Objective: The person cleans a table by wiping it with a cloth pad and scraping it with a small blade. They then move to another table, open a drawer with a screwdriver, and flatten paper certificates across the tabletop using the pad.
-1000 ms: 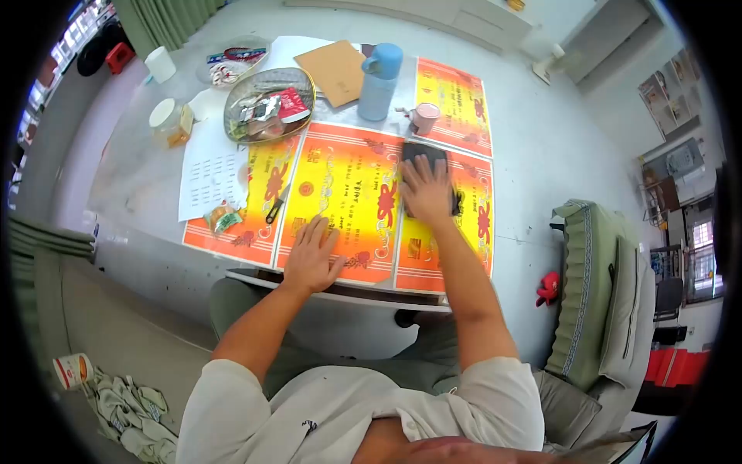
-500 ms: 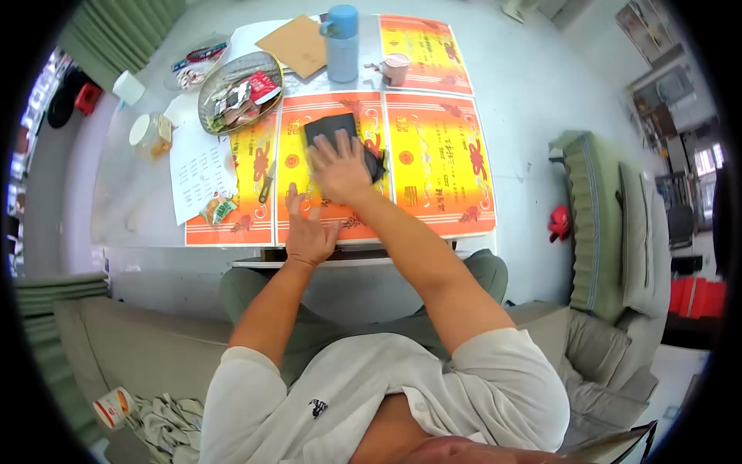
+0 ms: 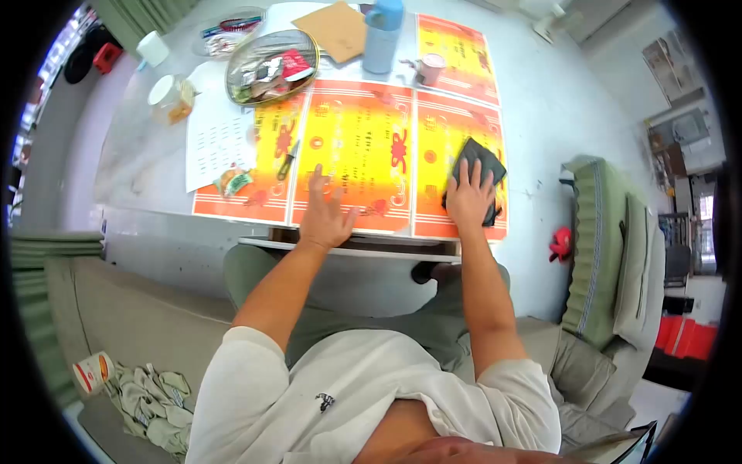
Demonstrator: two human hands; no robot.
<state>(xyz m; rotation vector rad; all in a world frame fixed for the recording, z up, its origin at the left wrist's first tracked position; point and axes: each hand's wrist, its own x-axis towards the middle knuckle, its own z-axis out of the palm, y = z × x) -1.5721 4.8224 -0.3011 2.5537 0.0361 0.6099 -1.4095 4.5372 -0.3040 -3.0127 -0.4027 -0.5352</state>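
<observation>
A folded black cloth (image 3: 488,164) lies on the right-hand yellow-and-orange certificate (image 3: 433,139), near the table's right edge. My right hand (image 3: 469,201) rests flat on the cloth, its fingers spread, pressing rather than gripping. My left hand (image 3: 326,216) is open at the front edge of the middle certificate (image 3: 355,147), with its fingers apart and nothing held. Left of that hand a small knife (image 3: 287,162) with a dark handle lies across the certificates. Beside it are a small wrapped packet (image 3: 233,182) and a sheet of written paper (image 3: 220,147).
Farther back stand a basket of packets (image 3: 272,97), a blue bottle (image 3: 382,39), a pink cup (image 3: 430,69) and a lidded jar (image 3: 170,100). Another certificate (image 3: 456,54) and a brown envelope (image 3: 332,31) lie at the back. A green sofa (image 3: 595,247) stands to the right.
My right hand has moved right with the black cloth under it, from the middle certificate to the right one. My left hand stays near the front edge. The view has shifted slightly.
</observation>
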